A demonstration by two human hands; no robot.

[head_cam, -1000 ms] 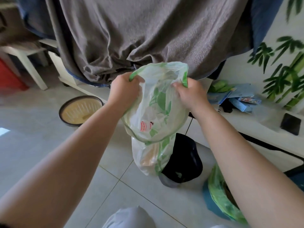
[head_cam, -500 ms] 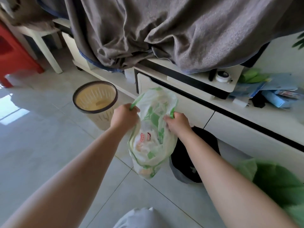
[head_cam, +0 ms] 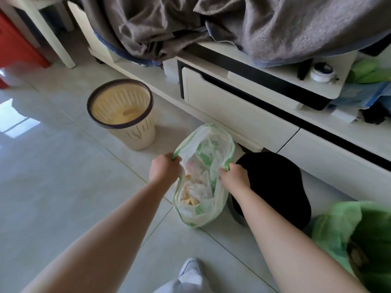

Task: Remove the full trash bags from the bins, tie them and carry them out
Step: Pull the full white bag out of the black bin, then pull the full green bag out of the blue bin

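A white and green plastic trash bag (head_cam: 201, 212) rests on the tiled floor, its mouth held wide. Paper and food scraps show inside. My left hand (head_cam: 165, 169) grips the bag's left handle; my right hand (head_cam: 233, 176) grips the right handle. A cream slatted bin (head_cam: 122, 111) with a dark rim stands bagless on the floor to the left. At the lower right, a bin lined with a green bag (head_cam: 359, 233) is partly cut off by the frame edge.
A black bag or bin (head_cam: 275, 187) sits just right of the held bag. Behind runs a low white cabinet (head_cam: 243, 115) with drawers, with a grey blanket (head_cam: 254, 24) draped above it. My shoe (head_cam: 190, 271) is at the bottom.
Both hands lowered the bag from chest height to the floor. Its mouth now gapes wider, and the view tilted downward.
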